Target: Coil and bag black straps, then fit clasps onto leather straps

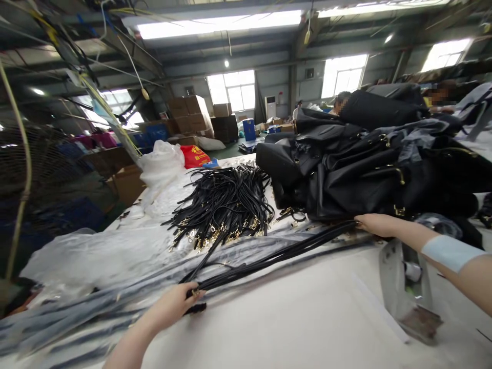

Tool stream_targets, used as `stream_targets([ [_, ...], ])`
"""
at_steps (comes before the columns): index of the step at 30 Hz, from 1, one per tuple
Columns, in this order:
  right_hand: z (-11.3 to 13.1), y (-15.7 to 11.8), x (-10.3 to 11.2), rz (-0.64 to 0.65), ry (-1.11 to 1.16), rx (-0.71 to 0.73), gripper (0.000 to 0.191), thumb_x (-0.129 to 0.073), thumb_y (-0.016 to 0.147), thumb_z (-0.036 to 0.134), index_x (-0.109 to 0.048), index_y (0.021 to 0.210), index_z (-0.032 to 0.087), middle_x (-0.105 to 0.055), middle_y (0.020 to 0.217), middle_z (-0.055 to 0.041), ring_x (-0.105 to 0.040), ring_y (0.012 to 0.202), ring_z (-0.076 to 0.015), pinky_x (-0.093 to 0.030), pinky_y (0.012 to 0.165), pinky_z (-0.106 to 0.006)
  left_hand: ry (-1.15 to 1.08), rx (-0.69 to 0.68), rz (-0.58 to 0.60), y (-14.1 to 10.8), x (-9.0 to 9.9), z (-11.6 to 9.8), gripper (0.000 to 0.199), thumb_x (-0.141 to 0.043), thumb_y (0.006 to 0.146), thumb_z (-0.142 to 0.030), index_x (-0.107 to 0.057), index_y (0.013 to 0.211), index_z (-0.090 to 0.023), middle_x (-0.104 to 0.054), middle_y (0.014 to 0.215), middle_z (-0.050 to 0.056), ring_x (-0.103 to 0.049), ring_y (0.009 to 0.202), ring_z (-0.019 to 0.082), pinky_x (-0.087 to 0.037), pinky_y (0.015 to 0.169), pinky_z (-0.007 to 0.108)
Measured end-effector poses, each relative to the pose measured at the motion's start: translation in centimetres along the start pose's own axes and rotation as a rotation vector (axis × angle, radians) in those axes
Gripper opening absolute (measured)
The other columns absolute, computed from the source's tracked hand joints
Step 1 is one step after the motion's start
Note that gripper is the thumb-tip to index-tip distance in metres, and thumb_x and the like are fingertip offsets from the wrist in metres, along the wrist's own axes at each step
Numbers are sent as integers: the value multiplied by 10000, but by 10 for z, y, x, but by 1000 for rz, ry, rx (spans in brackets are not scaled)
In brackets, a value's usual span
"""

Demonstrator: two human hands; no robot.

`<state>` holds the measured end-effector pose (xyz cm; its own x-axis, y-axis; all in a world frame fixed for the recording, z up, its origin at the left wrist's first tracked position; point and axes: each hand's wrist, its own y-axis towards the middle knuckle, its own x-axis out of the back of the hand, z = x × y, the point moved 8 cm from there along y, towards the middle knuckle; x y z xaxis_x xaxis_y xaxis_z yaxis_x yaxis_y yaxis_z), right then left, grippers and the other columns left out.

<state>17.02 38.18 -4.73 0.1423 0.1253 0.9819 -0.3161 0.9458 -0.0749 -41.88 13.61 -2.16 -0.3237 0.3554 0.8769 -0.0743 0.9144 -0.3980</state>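
Note:
A bundle of long black straps [269, 254] stretches between my two hands, above the white table. My left hand [180, 302] is closed round its near left end, where a bit of gold metal shows by the fingers. At the far right end, my right hand [374, 224] grips the same bundle beside the pile of black bags [357, 169]. Behind the straps lies a heap of black straps with gold clasps [226, 205]. Long strips in clear plastic [96, 312] run along the table under and left of the bundle.
A grey plastic holder [403, 282] stands on the white table [292, 328] below my right forearm. Clear plastic sheeting [103, 256] and a red bag [193, 156] lie to the left. Cardboard boxes [190, 115] are stacked behind. Other people [340, 104] are beyond the bags.

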Motion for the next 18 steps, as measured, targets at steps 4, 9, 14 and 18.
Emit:
stream_targets([
  [4, 0, 0, -31, 159, -110, -2, 197, -607, 972, 328, -660, 1067, 165, -685, 1054, -51, -670, 870, -165, -578, 784, -353, 142, 37, -78, 13, 20, 12, 442, -403, 938, -492, -695, 1075, -190, -747, 1082, 109, -691, 994, 290, -500, 810, 313],
  [9, 19, -7, -39, 118, -168, 50, 242, -629, 956, 337, -649, 1120, 161, -672, 1130, -69, -663, 973, -200, -561, 861, -414, 294, 79, -218, 37, 23, -3, 392, -403, 948, -287, -655, 1194, -113, -690, 1155, 192, -639, 1101, 331, -464, 939, 409],
  [14, 28, -33, -13, -30, -146, 61, 253, -634, 935, 356, -669, 1103, 169, -686, 1135, -89, -650, 1040, -227, -508, 953, -448, 159, -265, -300, 28, -9, -94, 405, -402, 965, -269, -606, 1303, -176, -628, 1298, 120, -576, 1213, 259, -416, 1046, 355],
  [18, 33, -87, -4, -174, -101, 11, 382, -585, 893, 436, -669, 1181, 200, -666, 1242, -129, -610, 1164, -306, -461, 1029, -438, -56, -550, 68, 7, -78, -175, 299, -466, 915, -239, -718, 1075, -213, -740, 1091, 76, -676, 1011, 234, -485, 878, 298],
])
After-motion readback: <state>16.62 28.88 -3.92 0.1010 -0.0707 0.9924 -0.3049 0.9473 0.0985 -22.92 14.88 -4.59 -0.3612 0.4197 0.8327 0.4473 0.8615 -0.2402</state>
